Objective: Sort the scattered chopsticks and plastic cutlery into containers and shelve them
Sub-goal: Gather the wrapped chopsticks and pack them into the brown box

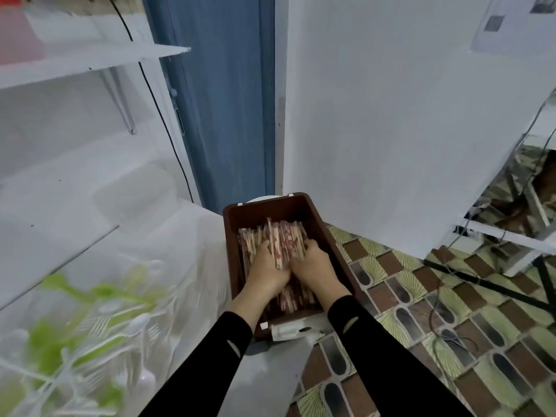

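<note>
- Two black sleeves reach in from the bottom edge, which cuts the arms off.
- At the lower left, white and green plastic cutlery lies heaped on a white table. It is so blurred that only a few spoons and forks can be told apart.
- Just right of the table stands a brown bin, long side running away from the person, with wrapped chopsticks piled inside.
- The left hand and right hand are down in the bin side by side. Their fingers curl round one bundle of the chopsticks from either flank, and their thumbs nearly meet.
- The bin rests on something white that shows only at its near and far ends; possibly a stool, but most of it is hidden.
- The tiled floor to the right has brown, green fan and dark oval patterns, crossed by loose cables.
- A black stand leg slants over the tiles by a white frame, and the clutter behind it is hard to read.
- Beyond the bin is a blue door, beside a plain white wall.
- At the upper left, a white shelf sits on a bracket, with a black cable hanging past it.
- A printed paper on the wall is cut off by the top corner.
</note>
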`<state>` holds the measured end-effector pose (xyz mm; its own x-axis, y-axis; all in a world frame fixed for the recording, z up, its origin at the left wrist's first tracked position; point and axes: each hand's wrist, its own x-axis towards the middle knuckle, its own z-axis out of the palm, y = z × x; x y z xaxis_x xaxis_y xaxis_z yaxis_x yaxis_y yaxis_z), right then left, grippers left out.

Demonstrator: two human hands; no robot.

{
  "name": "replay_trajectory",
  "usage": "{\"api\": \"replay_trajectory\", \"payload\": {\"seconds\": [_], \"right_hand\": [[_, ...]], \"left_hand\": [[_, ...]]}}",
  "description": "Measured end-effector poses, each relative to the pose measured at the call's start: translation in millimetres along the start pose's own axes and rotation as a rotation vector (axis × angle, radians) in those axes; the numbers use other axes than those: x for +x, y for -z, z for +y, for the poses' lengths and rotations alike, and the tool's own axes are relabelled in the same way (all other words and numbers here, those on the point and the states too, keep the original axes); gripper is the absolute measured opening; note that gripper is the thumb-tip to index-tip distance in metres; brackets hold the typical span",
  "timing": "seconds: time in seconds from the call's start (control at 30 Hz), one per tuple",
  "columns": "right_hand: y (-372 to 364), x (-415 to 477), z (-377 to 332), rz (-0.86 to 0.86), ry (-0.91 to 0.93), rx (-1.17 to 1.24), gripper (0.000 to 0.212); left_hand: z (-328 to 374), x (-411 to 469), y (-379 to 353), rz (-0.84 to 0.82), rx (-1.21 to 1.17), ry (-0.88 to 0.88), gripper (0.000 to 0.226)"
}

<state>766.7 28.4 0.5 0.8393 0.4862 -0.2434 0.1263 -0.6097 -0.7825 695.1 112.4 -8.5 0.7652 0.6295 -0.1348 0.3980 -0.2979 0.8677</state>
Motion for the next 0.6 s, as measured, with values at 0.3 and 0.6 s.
{"api": "replay_trajectory", "payload": {"seconds": [0.3, 0.6], "right_hand": [[-4, -11, -3, 0.136, 0.163, -0.345, 0.035], [-6, -8, -1, 0.096, 0.188, -0.553, 0.030]], "left_hand": [[2, -12, 7, 0.153, 0.082, -0.006, 0.069], [-1, -12, 5, 0.092, 0.287, 0.025, 0.039]]}}
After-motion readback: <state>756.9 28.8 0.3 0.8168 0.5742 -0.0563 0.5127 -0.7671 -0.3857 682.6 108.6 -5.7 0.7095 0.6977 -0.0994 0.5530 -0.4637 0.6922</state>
